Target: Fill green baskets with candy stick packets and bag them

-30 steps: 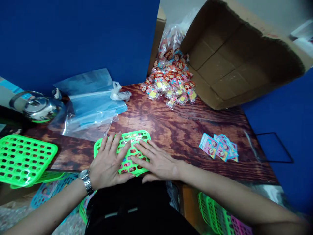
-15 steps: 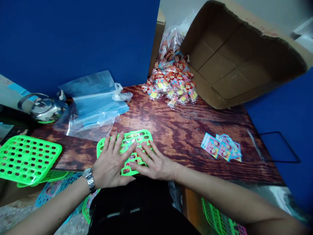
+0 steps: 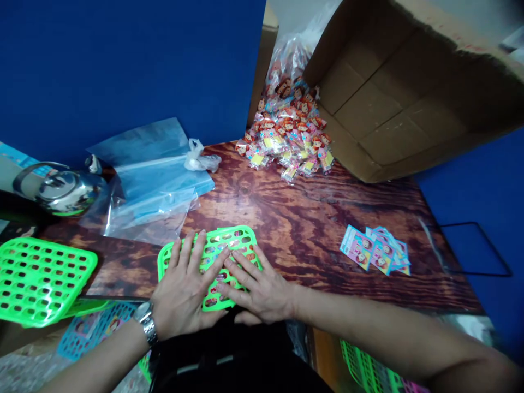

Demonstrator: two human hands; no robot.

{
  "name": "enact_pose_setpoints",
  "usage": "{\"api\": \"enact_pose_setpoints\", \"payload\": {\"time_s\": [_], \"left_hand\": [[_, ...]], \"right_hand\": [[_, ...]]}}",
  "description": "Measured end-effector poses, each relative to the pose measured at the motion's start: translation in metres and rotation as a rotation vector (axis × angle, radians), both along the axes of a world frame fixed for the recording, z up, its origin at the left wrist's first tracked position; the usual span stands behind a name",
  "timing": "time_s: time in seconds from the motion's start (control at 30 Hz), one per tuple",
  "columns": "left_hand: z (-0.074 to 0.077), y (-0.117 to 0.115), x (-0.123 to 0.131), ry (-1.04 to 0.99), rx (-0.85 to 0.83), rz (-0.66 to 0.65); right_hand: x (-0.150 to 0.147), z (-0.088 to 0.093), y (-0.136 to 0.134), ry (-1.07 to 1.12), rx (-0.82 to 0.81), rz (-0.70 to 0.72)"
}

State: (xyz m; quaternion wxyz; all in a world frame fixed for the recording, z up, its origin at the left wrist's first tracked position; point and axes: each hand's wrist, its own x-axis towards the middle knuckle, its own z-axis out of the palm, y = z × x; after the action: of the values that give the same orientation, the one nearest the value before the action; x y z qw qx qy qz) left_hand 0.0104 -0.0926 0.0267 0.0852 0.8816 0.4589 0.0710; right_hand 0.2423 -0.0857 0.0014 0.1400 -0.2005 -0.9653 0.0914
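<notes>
A bright green plastic basket (image 3: 241, 236) with slotted holes lies at the table's front edge, its perforated face up. Coloured contents show through the slots, too small to make out. My left hand (image 3: 184, 286) rests flat on its left part, fingers stretched out and a metal watch at the wrist. On the right part lies my right hand (image 3: 256, 284), palm down with fingers spread. The index fingers of both hands nearly meet over the middle. Neither hand is wrapped round anything.
Doll-printed cards (image 3: 374, 248) lie on the right. Bagged doll-shaped packets (image 3: 290, 125) are heaped before an open carton (image 3: 388, 98). Clear plastic bags (image 3: 151, 180) and a steel kettle (image 3: 67, 188) stand left, near another green perforated piece (image 3: 45, 273). A blue basket (image 3: 96, 327) sits below.
The whole view has shifted slightly, with the basket and hands a little lower in it. Both hands stay flat on the green basket.
</notes>
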Motion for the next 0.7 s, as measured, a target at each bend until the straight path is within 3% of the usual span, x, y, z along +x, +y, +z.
{"api": "enact_pose_setpoints", "payload": {"time_s": [0.13, 0.23, 0.33, 0.5, 0.7], "left_hand": [[0.001, 0.000, -0.001, 0.022, 0.020, 0.000], [0.002, 0.000, 0.000, 0.038, 0.018, 0.001], [0.002, 0.000, 0.000, 0.049, 0.010, 0.009], [0.002, 0.000, -0.001, 0.043, 0.008, 0.020], [0.004, 0.002, -0.001, 0.035, -0.014, 0.011]], "right_hand": [[0.000, 0.014, 0.009, 0.210, -0.161, -0.129], [-0.004, 0.023, 0.034, 0.403, -0.254, -0.435], [-0.014, 0.023, 0.066, 0.392, -0.377, -0.638], [-0.028, 0.012, 0.094, 0.294, -0.549, -0.584], [-0.032, 0.012, 0.095, 0.239, -0.444, -0.459]]}}
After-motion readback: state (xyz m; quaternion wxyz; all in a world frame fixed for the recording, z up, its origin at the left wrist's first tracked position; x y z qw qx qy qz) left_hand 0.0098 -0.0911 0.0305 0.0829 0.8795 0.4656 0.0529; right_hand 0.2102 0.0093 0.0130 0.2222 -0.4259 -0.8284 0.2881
